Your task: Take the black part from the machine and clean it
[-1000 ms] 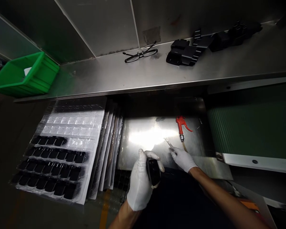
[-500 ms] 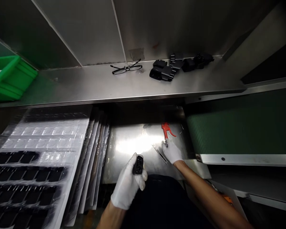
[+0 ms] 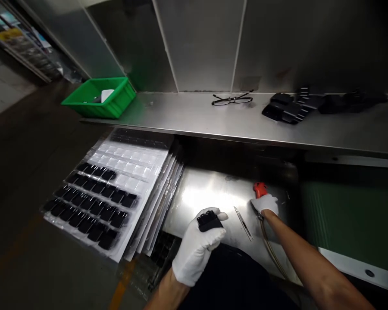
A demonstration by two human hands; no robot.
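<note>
While our left hand (image 3: pixel 195 243) holds the black part (image 3: pixel 210 221) in curled fingers over the bench (image 3: pixel 210 183), our right hand (image 3: pixel 266 204) is wrapped round the red gun (image 3: pixel 260 189); we judge this the gripping step, the next move calling for steadiness.

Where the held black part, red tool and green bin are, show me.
Held black part (image 3: pixel 211 222): head view, on its flat face.
Red tool (image 3: pixel 260 189): head view, on its red upper body.
Green bin (image 3: pixel 98 111): head view, on its front wall.
</note>
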